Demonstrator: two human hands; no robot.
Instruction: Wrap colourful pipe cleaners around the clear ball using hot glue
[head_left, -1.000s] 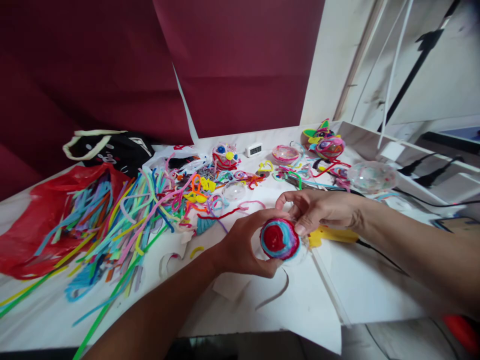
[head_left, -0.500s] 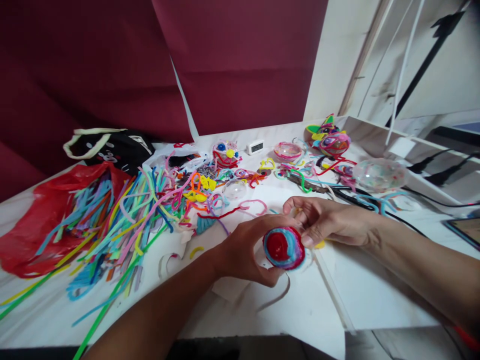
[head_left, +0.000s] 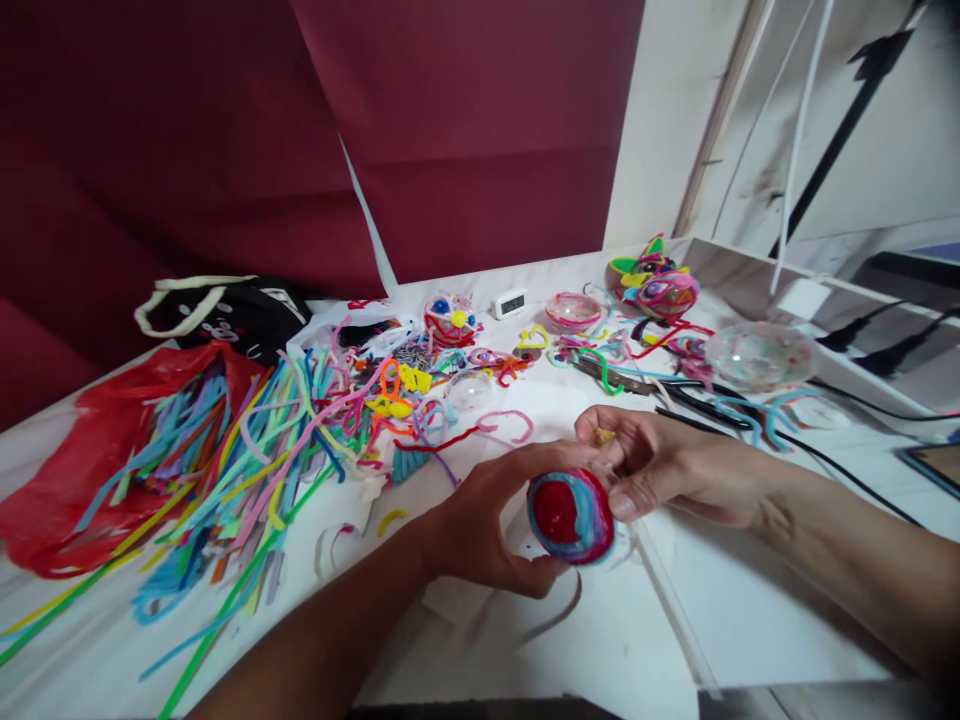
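**Both hands meet, fingers curled**

The left hand cups from the left, thumb underneath and fingers arched over the top. The right hand pinches at its fingertips, just right of the left hand's fingers.

Pipe cleaners left; bare table rt

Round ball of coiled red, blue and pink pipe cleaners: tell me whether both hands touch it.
Touching. The head view shows the left hand cupping the ball from its left side, and the right hand with its thumb pressed on the ball's right edge.
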